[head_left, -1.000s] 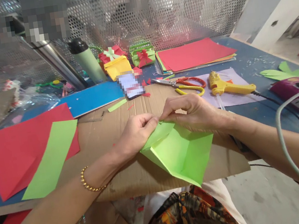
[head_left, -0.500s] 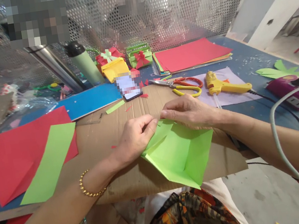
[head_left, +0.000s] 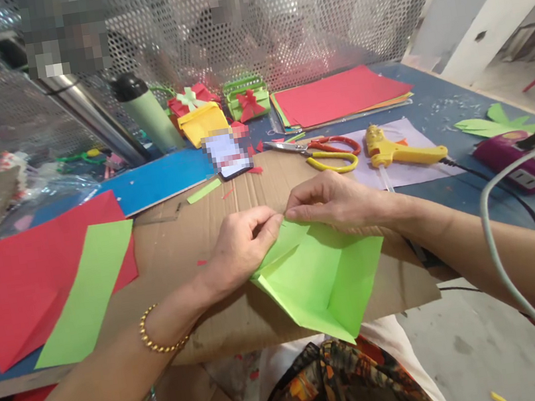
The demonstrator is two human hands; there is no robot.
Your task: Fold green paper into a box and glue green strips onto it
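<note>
So the bare left hand (head_left: 248,243), gold beaded bracelet on its wrist, and the bare right hand (head_left: 331,203) are almost touching at the fingertips, both pinching, fingers curled, with the forearms angling in from either side.

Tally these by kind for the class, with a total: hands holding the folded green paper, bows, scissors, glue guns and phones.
Hands holding the folded green paper: 2 (left hand, right hand)
Bows: 2 (pale green bow, red bow)
Scissors: 1
Glue gun: 1
Phone: 1
Total: 7
</note>
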